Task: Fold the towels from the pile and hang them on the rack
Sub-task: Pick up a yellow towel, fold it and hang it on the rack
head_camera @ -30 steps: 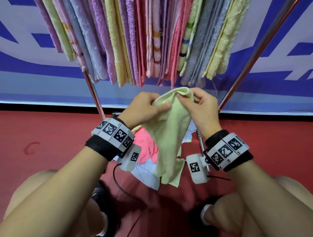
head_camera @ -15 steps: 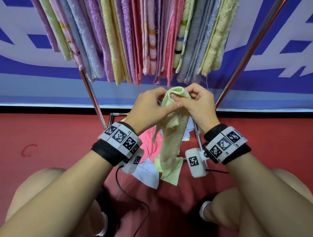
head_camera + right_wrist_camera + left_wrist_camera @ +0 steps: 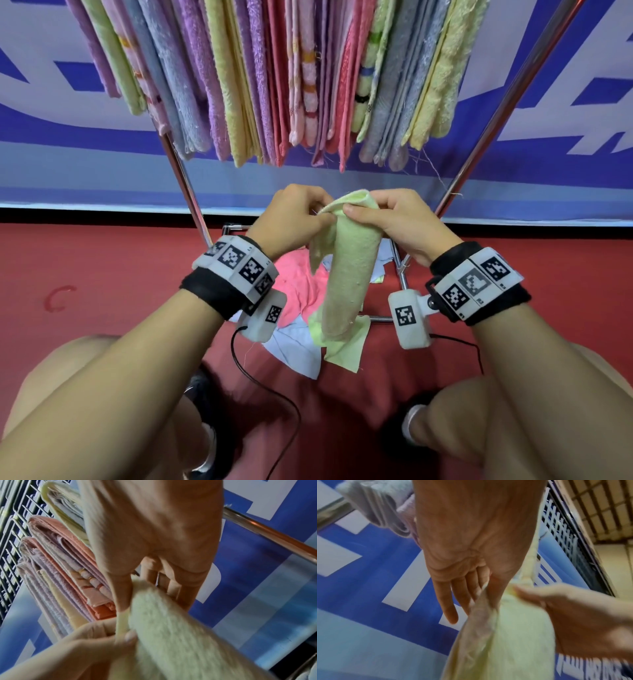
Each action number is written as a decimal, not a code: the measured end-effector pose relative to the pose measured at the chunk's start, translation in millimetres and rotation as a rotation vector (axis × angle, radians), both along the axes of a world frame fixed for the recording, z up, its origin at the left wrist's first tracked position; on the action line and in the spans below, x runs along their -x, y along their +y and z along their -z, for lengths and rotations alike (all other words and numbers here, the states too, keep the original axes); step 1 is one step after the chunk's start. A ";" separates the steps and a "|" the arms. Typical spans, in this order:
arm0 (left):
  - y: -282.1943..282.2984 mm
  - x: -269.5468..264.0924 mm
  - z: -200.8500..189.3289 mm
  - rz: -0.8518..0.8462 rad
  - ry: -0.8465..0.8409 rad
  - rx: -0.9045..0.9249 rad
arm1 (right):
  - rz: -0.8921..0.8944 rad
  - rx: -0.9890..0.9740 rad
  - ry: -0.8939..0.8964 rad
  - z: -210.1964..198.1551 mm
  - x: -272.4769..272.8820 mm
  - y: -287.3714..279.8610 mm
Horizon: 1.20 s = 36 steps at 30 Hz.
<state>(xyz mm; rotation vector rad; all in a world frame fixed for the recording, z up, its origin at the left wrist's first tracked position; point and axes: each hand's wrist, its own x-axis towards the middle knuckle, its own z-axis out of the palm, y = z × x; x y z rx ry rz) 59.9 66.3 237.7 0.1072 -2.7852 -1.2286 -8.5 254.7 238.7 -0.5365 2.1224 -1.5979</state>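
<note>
A pale green towel [image 3: 347,270] hangs in a narrow fold from both hands, below the rack. My left hand [image 3: 294,219] pinches its top left edge, and my right hand [image 3: 394,222] pinches the top right beside it. In the left wrist view the towel [image 3: 501,642] drops from the left hand [image 3: 471,577]; the right wrist view shows the towel [image 3: 180,628] under the right hand [image 3: 154,547]. Several folded towels [image 3: 274,78] in purple, yellow, pink and grey hang on the rack above. The pile [image 3: 298,287] of pink and pale blue towels lies on the rack's base, partly hidden by the green towel.
The rack's metal legs [image 3: 185,185] slant down on either side of my hands, the right leg [image 3: 507,99] running up to the top corner. A blue and white banner [image 3: 68,137] stands behind. Red floor [image 3: 102,274] spreads around; my knees and shoes are at the bottom.
The green towel has narrowed from a spread sheet into a long fold. Both hands have stayed at its top edge, close together.
</note>
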 end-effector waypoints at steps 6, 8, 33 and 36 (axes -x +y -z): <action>-17.9 3.6 -4.7 0.027 -0.071 -0.060 | 0.065 0.007 0.056 -3.2 2.7 11.3; -15.5 2.6 -2.5 0.048 -0.140 -0.082 | 0.062 0.046 0.094 -7.5 1.6 11.3; -33.2 -4.3 -16.6 -0.143 0.054 -0.230 | 0.050 0.077 -0.050 -8.3 18.0 17.3; -35.1 -4.3 -18.0 -0.134 0.064 -0.274 | 0.116 0.099 -0.025 -7.8 17.4 17.4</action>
